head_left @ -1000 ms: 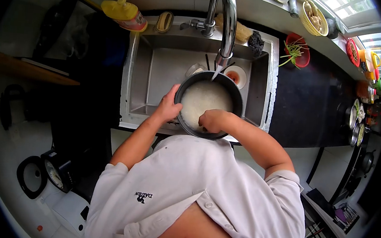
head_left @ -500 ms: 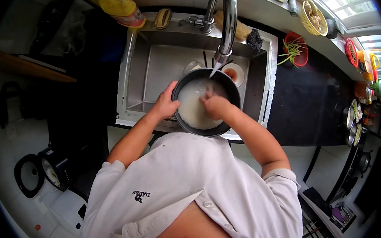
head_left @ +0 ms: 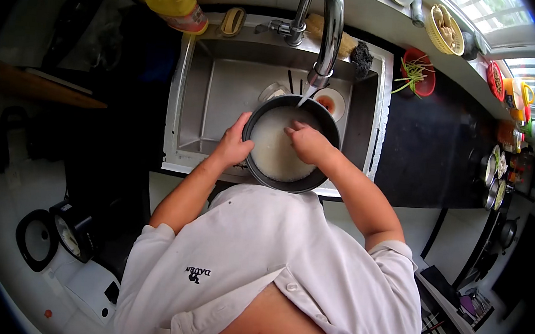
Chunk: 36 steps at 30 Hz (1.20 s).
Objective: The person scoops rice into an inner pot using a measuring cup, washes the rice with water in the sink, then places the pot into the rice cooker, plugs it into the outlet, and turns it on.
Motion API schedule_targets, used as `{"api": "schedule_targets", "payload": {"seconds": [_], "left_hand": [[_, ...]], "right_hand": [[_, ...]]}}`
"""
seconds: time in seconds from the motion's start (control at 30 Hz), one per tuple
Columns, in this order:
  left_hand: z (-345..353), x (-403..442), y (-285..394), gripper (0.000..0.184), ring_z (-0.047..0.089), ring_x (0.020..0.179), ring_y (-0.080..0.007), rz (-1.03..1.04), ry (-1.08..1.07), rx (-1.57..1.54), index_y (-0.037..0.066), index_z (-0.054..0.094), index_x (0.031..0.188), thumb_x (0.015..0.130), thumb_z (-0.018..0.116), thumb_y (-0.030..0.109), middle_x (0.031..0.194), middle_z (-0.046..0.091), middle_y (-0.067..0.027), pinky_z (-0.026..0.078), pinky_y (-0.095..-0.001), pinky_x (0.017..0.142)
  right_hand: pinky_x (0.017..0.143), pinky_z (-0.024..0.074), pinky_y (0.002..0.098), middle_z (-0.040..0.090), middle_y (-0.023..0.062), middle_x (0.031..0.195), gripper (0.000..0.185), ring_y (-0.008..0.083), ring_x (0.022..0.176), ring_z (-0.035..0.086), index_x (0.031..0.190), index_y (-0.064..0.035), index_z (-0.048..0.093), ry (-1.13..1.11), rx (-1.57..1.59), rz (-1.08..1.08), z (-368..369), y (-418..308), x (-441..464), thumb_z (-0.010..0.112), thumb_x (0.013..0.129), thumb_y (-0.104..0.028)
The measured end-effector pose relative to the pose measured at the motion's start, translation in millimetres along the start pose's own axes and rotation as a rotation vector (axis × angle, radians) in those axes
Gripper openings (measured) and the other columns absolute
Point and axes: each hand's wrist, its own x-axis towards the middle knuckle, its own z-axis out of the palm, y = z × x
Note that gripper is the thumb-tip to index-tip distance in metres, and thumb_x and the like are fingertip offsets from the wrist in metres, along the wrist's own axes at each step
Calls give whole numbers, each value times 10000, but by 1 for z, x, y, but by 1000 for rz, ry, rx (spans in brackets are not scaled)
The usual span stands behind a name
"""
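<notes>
Both hands (head_left: pixel 234 142) (head_left: pixel 311 145) forward at pot (head_left: pixel 278 184)

From my remote station, I am locating the pot (head_left: pixel 282 186) beneath the faucet (head_left: pixel 332 33), over the sink (head_left: pixel 222 106). The bowl (head_left: pixel 341 108) is lying in the sink, behind the pot; the bottle (head_left: pixel 176 9) is standing at the sink's rear-left corner, the basin (head_left: pixel 429 84) resting right.

Two hands (head_left: pixel 236 145) (head_left: pixel 310 147) — one water-filled pot (head_left: pixel 284 185); one sink (head_left: pixel 227 103); one faucet (head_left: pixel 331 36); one dark scourer (head_left: pixel 361 59); one yellow basket (head_left: pixel 460 44).
</notes>
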Motion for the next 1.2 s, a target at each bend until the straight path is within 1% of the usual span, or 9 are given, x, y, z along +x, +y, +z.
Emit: {"api": "schedule_targets", "payload": {"seconds": [0.27, 0.4, 0.5, 0.63, 0.73, 0.9, 1.03, 1.07, 1.2], "left_hand": [[0, 0, 1, 638, 552, 1054, -132, -58, -48, -32, 22, 438, 1322, 699, 495, -105, 1136, 581, -76, 452, -235, 865], [-1, -2, 6, 639, 552, 1053, -134, -54, -55, -26, 17, 433, 1327, 702, 498, -99, 1142, 580, -82, 455, -241, 862], [-1, -4, 10, 618, 586, 873, -168, -2, -13, 22, 29, 432, 1323, 717, 528, -37, 1096, 621, -135, 476, -277, 778], [0, -2, 1, 612, 599, 761, -189, 47, 7, 36, 31, 430, 1323, 723, 547, 2, 1072, 639, -162, 486, -294, 733], [-1, -2, 3, 637, 551, 1108, -176, -29, -27, 4, 5, 422, 1334, 706, 503, -71, 1180, 582, -120, 434, -274, 944], [-1, -1, -4, 629, 610, 1025, -246, 54, -9, 57, 12, 423, 1332, 712, 522, -25, 1144, 613, -182, 464, -319, 903], [-3, -1, 2, 641, 600, 1119, -336, 50, -9, 90, 15, 414, 1342, 712, 530, -8, 1152, 620, -228, 452, -366, 958], [-3, 0, 2, 633, 592, 1107, -292, 41, -10, 77, 19, 427, 1330, 706, 523, -23, 1148, 616, -197, 447, -344, 953], [-3, -4, 11, 622, 582, 1089, -214, 15, -19, 45, 27, 452, 1307, 693, 511, -55, 1148, 610, -144, 442, -310, 947]], "right_hand": [[965, 461, 414, 532, 209, 1333, 511, 366, 1124, 579, 1361, -55, 504, -525, 332, -94, -28, -43, -10, 591, 859, -91], [945, 472, 406, 581, 169, 1289, 477, 344, 1115, 584, 1334, -50, 534, -72, 272, -174, 8, -25, -9, 609, 867, -112], [819, 510, 433, 677, 191, 989, 322, 368, 954, 641, 1150, -35, 625, -344, -5, 75, -18, -26, -9, 636, 840, -123], [775, 521, 427, 672, 151, 912, 246, 353, 894, 645, 1010, -43, 640, -1, 216, 28, -41, -32, -26, 686, 772, -84], [764, 519, 429, 658, 138, 886, 261, 352, 877, 637, 982, -59, 638, 216, 276, -12, -52, -35, -33, 713, 732, -57], [849, 512, 397, 653, 155, 1042, 451, 334, 1005, 621, 1153, -62, 617, -222, 294, 170, -81, -18, -33, 729, 718, -37], [880, 540, 346, 640, 195, 1160, 640, 308, 979, 665, 1301, -66, 555, 181, 428, -235, -97, -1, -55, 754, 694, -8], [854, 541, 327, 661, 158, 1124, 554, 255, 975, 671, 1274, -22, 560, -118, 639, 156, -125, -9, -58, 730, 747, -1], [834, 520, 281, 691, 83, 991, 247, 163, 939, 660, 1093, 39, 598, 280, 1033, 21, -119, 69, -29, 602, 848, 67]]}}
